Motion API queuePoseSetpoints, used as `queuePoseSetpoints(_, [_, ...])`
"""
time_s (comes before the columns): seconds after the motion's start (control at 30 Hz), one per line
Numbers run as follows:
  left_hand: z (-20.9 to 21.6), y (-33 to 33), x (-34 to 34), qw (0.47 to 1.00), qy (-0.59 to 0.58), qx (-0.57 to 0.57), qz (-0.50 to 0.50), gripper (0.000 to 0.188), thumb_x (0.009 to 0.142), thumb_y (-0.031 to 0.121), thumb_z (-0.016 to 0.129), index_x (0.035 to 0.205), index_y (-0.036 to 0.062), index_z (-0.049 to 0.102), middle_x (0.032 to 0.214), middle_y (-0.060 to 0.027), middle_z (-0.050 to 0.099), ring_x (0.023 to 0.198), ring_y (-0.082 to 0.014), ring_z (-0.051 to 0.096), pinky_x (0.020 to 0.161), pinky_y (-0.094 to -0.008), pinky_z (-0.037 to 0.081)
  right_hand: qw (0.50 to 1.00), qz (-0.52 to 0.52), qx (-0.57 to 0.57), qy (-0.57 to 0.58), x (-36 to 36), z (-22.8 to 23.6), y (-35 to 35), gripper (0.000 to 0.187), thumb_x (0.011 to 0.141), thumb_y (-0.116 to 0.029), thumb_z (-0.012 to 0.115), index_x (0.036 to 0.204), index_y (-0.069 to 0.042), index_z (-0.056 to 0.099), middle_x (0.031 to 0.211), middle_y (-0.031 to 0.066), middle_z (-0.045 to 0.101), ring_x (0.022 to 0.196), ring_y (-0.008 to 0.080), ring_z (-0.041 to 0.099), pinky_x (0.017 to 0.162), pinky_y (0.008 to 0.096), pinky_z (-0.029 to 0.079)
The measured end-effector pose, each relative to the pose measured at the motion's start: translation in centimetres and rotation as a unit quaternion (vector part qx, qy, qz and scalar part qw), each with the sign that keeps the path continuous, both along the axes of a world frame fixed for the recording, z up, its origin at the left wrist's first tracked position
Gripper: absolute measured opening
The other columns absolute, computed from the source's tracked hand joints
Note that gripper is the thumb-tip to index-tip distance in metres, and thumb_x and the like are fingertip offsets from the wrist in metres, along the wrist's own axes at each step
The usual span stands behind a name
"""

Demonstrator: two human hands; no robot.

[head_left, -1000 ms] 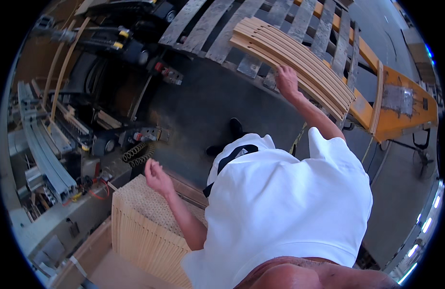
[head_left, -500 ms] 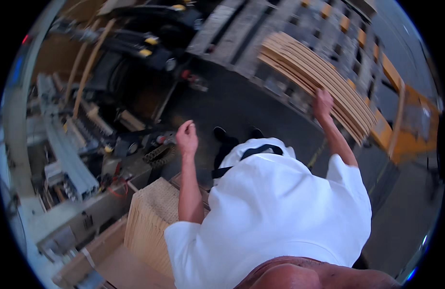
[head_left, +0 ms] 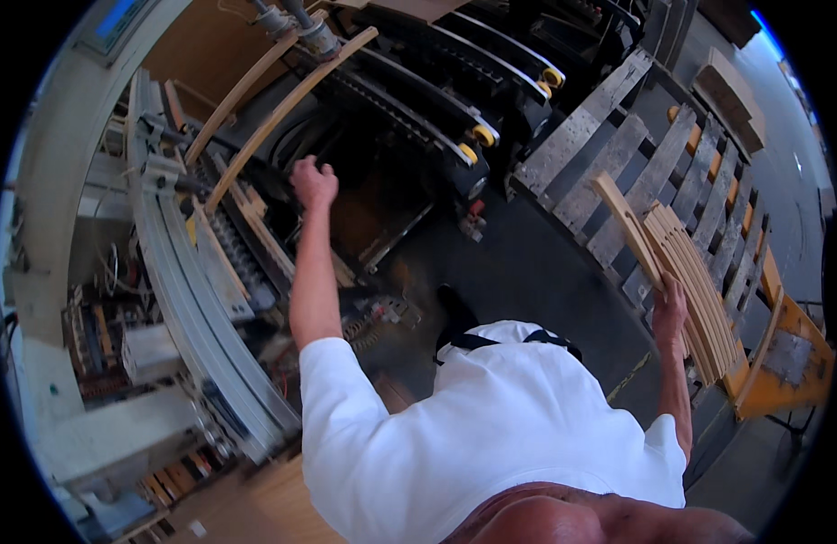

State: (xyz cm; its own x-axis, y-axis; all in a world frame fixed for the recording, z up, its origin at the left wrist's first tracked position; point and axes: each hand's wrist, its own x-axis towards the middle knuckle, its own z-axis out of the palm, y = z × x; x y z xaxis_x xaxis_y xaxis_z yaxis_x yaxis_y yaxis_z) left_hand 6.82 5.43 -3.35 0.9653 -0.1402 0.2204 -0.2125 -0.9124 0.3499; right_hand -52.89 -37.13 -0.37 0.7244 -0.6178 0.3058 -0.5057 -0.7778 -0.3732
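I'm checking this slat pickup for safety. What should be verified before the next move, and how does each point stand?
1. Right hand on the stack of curved wooden slats: ok.
2. One slat lifted clear of the stack: cannot tell.
3. Left hand empty: cannot tell, it is closed in a fist.
4. Left hand apart from the machine's black belts: ok.
5. Stack resting on the pallet: ok.

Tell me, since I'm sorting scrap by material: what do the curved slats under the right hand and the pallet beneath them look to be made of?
The curved slats look like bent wood, pale and unfinished, possibly laminated: light tan faces show fine layered edges. The pallet seems rough weathered wood: grey, worn boards with gaps. The right hand rests on the stack.
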Motion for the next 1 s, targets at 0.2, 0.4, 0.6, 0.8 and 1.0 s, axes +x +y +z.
queuePoseSetpoints(0.2, [3.0,1.5,15.2,0.989,-0.003,0.124,0.076,0.065,0.088,0.034,0.063,0.145,0.0141,0.038,0.153,-0.0125,0.028,0.143,-0.0356,0.020,0.115,-0.0514,0.021,0.994,0.085,0.070,-0.005,14.2,7.5,7.5,0.052,0.082,0.007,0.061,0.131,-0.008,0.055,0.114,0.0154,0.060,0.103,0.0357,0.059,0.087,0.0414,0.049])
queuePoseSetpoints(0.4, [3.3,2.4,16.3,0.988,-0.024,0.150,0.012,0.052,0.086,0.036,0.066,0.132,0.0159,0.053,0.125,-0.0153,0.056,0.119,-0.0382,0.051,0.108,-0.0549,0.029,0.971,0.233,0.053,0.006,27.4,11.9,9.6,0.055,0.080,0.009,0.061,0.131,-0.011,0.055,0.113,0.0155,0.058,0.106,0.0338,0.057,0.088,0.0415,0.048])
queuePoseSetpoints(0.6, [5.3,-1.5,1.8,0.988,0.091,0.004,-0.125,0.030,0.079,0.026,0.075,0.103,0.0116,0.063,0.106,-0.0157,0.059,0.097,-0.0360,0.060,0.081,-0.0473,0.051,0.907,0.419,-0.026,0.016,44.5,11.0,10.8,0.052,0.081,0.007,0.060,0.130,-0.011,0.057,0.109,0.0151,0.059,0.101,0.0347,0.057,0.085,0.0420,0.048])
queuePoseSetpoints(0.8, [5.3,-4.6,-12.2,0.962,0.177,-0.095,-0.183,0.038,0.076,0.027,0.076,0.105,0.0081,0.060,0.101,-0.0148,0.057,0.096,-0.0373,0.060,0.079,-0.0484,0.051,0.798,0.599,-0.069,0.005,61.9,7.2,19.4,0.048,0.081,0.000,0.058,0.127,-0.014,0.059,0.105,0.0128,0.060,0.104,0.0334,0.056,0.089,0.0424,0.047])
queuePoseSetpoints(1.0, [7.8,-3.8,-18.7,0.961,0.231,-0.111,-0.100,0.036,0.080,0.023,0.072,0.111,0.0077,0.060,0.103,-0.0141,0.056,0.099,-0.0348,0.059,0.082,-0.0459,0.049,0.739,0.664,-0.114,0.002,73.0,1.2,29.2,0.052,0.082,-0.003,0.059,0.132,-0.019,0.056,0.111,0.0120,0.061,0.106,0.0333,0.058,0.089,0.0449,0.048])
